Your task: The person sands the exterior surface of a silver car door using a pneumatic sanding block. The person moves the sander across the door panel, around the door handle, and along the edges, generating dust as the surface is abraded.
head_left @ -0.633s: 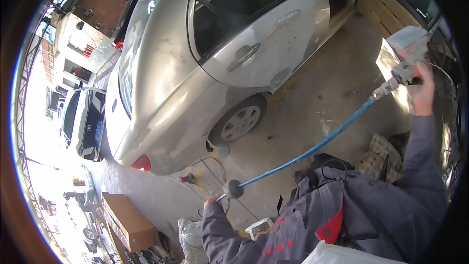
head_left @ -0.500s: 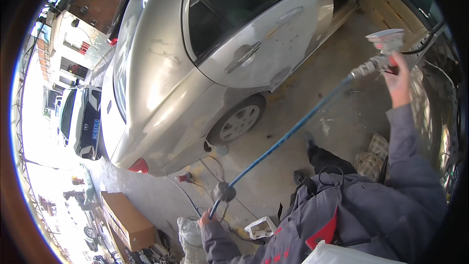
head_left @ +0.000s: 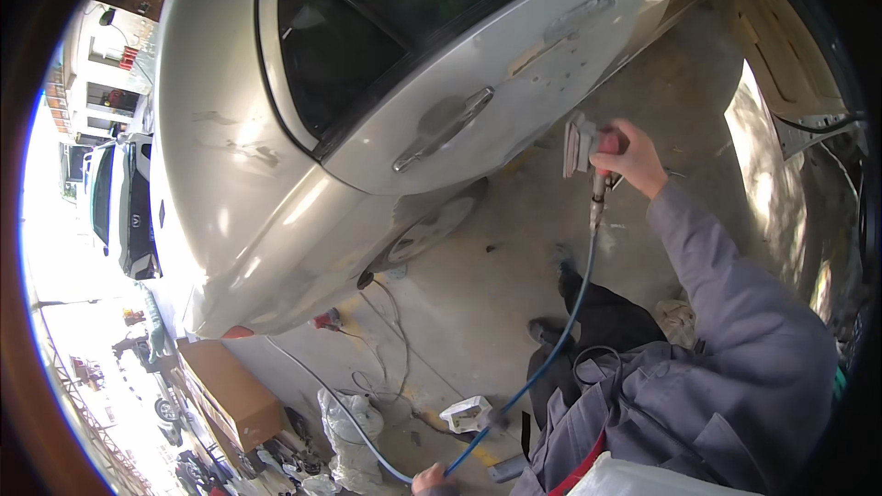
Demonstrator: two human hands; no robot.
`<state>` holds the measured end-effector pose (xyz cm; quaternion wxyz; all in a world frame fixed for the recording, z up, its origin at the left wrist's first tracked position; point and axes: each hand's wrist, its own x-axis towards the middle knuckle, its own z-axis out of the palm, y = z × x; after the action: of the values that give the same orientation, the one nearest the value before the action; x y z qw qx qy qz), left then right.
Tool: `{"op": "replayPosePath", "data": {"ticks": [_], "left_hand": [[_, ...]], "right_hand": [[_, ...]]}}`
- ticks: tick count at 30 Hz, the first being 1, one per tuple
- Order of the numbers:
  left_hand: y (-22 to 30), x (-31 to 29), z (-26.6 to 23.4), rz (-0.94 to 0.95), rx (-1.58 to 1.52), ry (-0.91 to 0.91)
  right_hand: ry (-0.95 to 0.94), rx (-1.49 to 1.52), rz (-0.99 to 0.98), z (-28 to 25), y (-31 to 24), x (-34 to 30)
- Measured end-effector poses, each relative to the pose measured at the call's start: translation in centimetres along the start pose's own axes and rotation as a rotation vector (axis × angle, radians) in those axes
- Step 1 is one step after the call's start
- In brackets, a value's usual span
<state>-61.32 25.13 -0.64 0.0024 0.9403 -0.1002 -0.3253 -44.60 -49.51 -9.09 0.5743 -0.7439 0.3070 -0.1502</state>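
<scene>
Near the car (head_left: 367, 163), the right hand (head_left: 636, 158) grips a sander (head_left: 580, 149)

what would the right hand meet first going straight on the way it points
Probably the silver-grey metal rear car door: the right hand, holding a red and grey flat-padded sander, points toward the door's lower part, though one view leaves depth unclear.

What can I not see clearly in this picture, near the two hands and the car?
In the head view:
- Red-and-grey sander: its grip is partly covered by the right hand.
- Blue hose: a short stretch is hidden inside the left hand.
- Left sleeve: cut off by the lower edge.
- Rear wheel: upper part hidden by bodywork.
- Silver-beige car: cut off by the upper edge.
</scene>
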Motion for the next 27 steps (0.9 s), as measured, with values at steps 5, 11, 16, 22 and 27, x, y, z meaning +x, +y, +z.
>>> {"op": "replayPosePath", "data": {"ticks": [5, 11, 16, 22, 27], "left_hand": [[13.6, 12.3, 1.4, 0.249, -0.065, 0.190], [21.1, 23.5, 0.8, 0.456, -0.269, 0.260], [27.9, 32.3, 3.2, 0.597, -0.241, 0.515], [35.0, 38.8, 0.7, 0.534, -0.186, 0.604], [35.9, 40.9, 0.5, 0.505, -0.278, 0.691]], "right_hand": [[0.128, -0.008, -0.318, -3.9, -8.0, 5.2], [0.486, -0.391, -1.119, -4.1, -19.5, 6.7], [0.167, -0.904, -1.341, 2.2, -19.2, 9.4], [0.013, -1.019, -1.500, 5.6, -11.3, 15.1], [0.197, -0.593, -1.521, 7.0, -9.2, 17.2]]}}
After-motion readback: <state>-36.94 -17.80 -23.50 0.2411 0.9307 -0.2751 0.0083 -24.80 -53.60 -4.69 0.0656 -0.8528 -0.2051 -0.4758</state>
